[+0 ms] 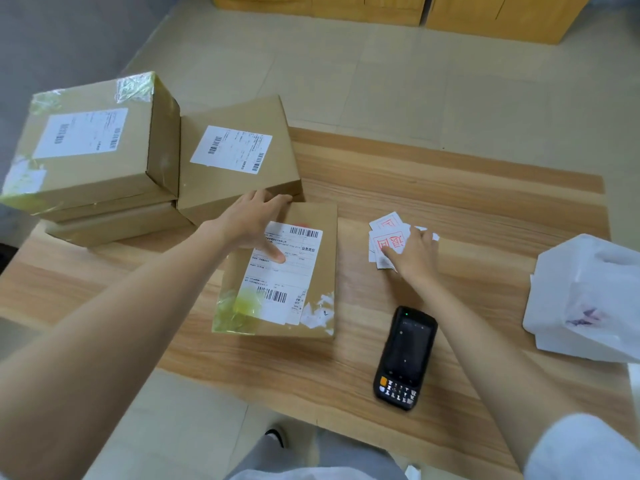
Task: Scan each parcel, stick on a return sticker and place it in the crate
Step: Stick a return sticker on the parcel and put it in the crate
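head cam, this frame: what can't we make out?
- Crate: none in the head view.
- Shipping label text on the flat parcel: too small, partly under the left hand.
- Return stickers: count unclear, overlapping and under the right hand.
- Scanner screen: dark, unreadable.
- White bag: cut off by the right edge, contents hidden.

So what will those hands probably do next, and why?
Probably the right hand lifts one return sticker off the loose pile and carries it to the flat parcel. The left hand is pressing that parcel down, and the scanner lies set aside.
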The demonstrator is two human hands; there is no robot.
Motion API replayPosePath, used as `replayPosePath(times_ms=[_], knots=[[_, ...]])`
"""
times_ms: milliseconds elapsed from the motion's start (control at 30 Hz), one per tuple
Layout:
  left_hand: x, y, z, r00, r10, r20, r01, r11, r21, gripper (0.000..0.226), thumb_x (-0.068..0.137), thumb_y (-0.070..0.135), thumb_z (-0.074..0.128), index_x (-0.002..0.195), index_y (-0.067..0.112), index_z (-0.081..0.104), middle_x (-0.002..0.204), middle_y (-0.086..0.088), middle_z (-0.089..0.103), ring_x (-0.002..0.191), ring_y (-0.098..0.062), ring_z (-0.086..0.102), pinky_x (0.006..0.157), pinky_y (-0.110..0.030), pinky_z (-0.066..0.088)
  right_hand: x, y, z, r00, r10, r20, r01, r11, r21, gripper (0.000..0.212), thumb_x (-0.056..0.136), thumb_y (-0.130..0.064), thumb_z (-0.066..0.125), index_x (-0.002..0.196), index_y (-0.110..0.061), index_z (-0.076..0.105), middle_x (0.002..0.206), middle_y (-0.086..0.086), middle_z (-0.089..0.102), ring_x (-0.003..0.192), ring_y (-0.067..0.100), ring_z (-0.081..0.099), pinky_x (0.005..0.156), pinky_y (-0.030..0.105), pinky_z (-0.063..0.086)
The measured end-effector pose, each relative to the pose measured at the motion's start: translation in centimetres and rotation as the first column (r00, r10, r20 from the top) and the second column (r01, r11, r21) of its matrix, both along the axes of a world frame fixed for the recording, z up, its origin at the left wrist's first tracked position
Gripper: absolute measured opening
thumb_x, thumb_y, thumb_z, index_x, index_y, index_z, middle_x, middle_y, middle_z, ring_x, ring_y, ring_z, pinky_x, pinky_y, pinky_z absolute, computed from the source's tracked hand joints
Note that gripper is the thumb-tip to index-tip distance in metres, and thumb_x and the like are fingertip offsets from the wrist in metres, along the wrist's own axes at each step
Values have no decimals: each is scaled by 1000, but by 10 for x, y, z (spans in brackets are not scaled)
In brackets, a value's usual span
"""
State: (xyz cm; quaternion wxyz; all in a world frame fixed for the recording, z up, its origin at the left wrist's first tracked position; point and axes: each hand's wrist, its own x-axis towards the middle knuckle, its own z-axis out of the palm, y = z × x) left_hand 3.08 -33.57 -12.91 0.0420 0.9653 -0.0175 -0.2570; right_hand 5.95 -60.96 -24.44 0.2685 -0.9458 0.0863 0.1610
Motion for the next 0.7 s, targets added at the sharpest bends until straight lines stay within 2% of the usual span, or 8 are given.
replayPosePath(times_ms=[133,267,367,433,500,600,700], knots=[[3,-14,7,1000,16,6,-16,998,-53,111,55,33,88,145,28,24,140,-7,32,130,-28,28,104,-48,35,16,4,-11,996,52,-74,-57,996,-75,75,78,-45,69,132,-3,37,137,19,36,128,36,33,98,43,36],[1,-25,9,997,77,25,-74,993,-96,90,64,33,83,140,30,35,136,-5,37,127,-26,33,100,-42,35,19,0,-15,995,78,-57,-84,990,-111,79,73,-37,75,133,-4,36,132,17,40,125,37,33,94,40,38],[0,-25,7,989,122,84,-108,983,-151,69,74,36,74,135,29,42,135,-6,39,126,-26,35,99,-41,37,20,-2,-16,1000,-6,-17,6,1000,-8,73,67,-24,79,127,-6,41,128,15,45,122,35,39,92,38,38],[-1,-25,6,981,133,140,-107,977,-182,56,79,34,69,130,28,47,134,-5,41,127,-26,35,97,-40,36,18,-2,-14,997,-73,32,70,995,74,63,70,-15,76,122,-7,42,119,13,55,114,32,50,78,33,40],[-3,-28,5,969,133,207,-82,968,-236,47,84,32,64,129,25,50,133,-5,43,127,-25,34,94,-32,34,14,-2,-7,993,-116,35,109,980,167,55,75,-9,71,122,-6,43,105,9,60,96,26,58,59,26,36],[-4,-39,7,948,142,285,-43,943,-329,37,89,34,59,123,22,55,126,-5,49,123,-23,39,93,-26,30,5,2,9,979,-206,-7,187,876,444,35,80,-9,69,111,-6,53,99,9,60,79,21,55,43,17,36],[0,-61,11,932,170,321,3,881,-474,32,88,28,61,119,18,59,119,-4,57,116,-22,47,93,-25,34,-4,9,35,979,-203,-32,182,785,592,19,90,-16,60,104,-3,61,101,13,67,66,9,62,43,17,44]])
